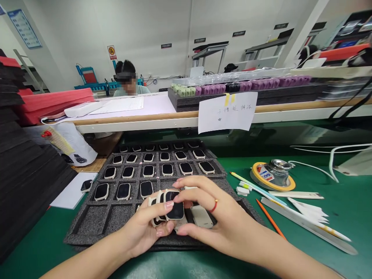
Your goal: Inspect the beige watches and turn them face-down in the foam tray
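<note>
My left hand (pixel 147 224) is closed around a small stack of smartwatches (pixel 176 211) with pale cases and dark screens, its thumb across the front one. Around that front watch my right hand (pixel 215 205) curls, fingertips at its upper edge and thumb by its lower edge. A pale, flat piece (pixel 201 217) lies under my right palm, partly hidden. Beneath both hands is a dark grey foam tray (pixel 88 224) with square compartments. Several rows of it hold strapless smartwatches (pixel 124 191), screens up.
Another smartwatch (pixel 86 186) lies on white paper to the left, beside stacked black foam (pixel 29 186). At right are a tape roll (pixel 286 184) around a metal-topped glass bottle (pixel 280 170), an orange stick (pixel 270 219) and slim tools. A person (pixel 128 79) sits beyond the shelf (pixel 145 124).
</note>
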{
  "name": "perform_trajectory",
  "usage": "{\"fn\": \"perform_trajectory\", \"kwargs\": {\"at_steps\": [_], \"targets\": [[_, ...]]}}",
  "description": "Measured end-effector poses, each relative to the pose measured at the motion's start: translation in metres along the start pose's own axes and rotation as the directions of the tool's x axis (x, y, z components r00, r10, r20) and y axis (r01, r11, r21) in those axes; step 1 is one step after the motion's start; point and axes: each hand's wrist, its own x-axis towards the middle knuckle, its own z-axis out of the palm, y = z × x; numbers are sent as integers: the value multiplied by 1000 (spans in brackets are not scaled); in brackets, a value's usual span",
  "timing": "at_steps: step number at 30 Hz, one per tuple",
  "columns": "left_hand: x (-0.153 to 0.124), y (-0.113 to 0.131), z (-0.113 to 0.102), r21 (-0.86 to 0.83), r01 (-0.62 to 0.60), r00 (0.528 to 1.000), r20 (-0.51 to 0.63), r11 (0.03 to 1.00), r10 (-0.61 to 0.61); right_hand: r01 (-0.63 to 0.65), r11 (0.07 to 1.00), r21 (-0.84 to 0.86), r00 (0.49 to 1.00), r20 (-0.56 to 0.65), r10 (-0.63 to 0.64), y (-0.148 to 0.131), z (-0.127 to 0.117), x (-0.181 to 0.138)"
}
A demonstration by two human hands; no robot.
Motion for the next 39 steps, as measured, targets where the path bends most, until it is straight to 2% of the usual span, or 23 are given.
{"fn": "perform_trajectory", "kwargs": {"at_steps": [2,6,10,13,15,17,20,22,23,25,28,31,34,39], "targets": [[2,0,-1,-21,26,999,20,999,-25,-12,1000,12,999,45,11,-2,5,-1],[6,1,-1,-6,91,995,32,996,-90,-40,997,64,998,54,36,0,12,-3],[6,0,1,28,74,997,-11,997,-74,-31,994,104,999,37,27,-3,15,-3],[5,-1,1,11,61,998,6,998,-61,-34,992,124,999,10,33,-4,16,-1],[5,-1,0,-11,58,998,25,998,-58,0,989,149,998,-55,9,-3,16,0],[4,0,0,-22,60,998,38,998,-59,23,979,202,983,-182,14,-1,15,1],[4,3,1,-21,64,997,46,998,-63,-26,942,336,899,-404,169,3,13,0],[4,5,0,-37,57,998,34,998,-56,-78,900,428,843,-454,289,5,13,0],[4,5,0,-50,53,998,24,997,-52,-95,883,459,836,-445,322,6,15,0],[4,5,-1,-79,45,999,9,996,-44,-120,872,475,869,-374,324,7,18,-1],[3,4,-2,-98,45,999,4,994,-45,-143,903,406,950,-200,241,9,24,-1],[3,4,0,-75,40,999,3,996,-40,-117,944,310,987,-66,144,9,28,-2],[3,5,2,-60,37,999,-1,998,-37,-104,960,262,993,-25,114,10,29,-3],[4,5,1,-56,38,999,11,998,-37,-83,964,253,995,-38,95,13,31,-6]]}}
